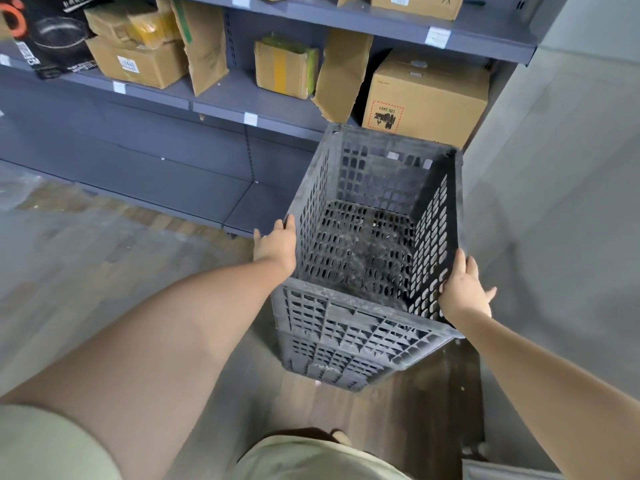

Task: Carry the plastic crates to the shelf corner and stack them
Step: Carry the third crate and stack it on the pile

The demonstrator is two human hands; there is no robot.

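Note:
A black perforated plastic crate (374, 237) stands open side up on top of another black crate (332, 367), by the right end of the grey shelf (221, 109) next to the wall. My left hand (277, 245) lies flat against the upper crate's left wall near its front corner, fingers reaching up to the rim. On the right wall near the front corner my right hand (464, 291) presses with straight, spread fingers. The upper crate is empty apart from dust on its floor. Only the front wall of the lower crate shows.
Cardboard boxes (426, 98) and a black pan carton (52, 32) sit on the shelf boards. A grey wall (571, 168) runs along the right. Wooden floor (86, 271) spreads to the left and in front. My shorts and a foot (341, 436) show at the bottom.

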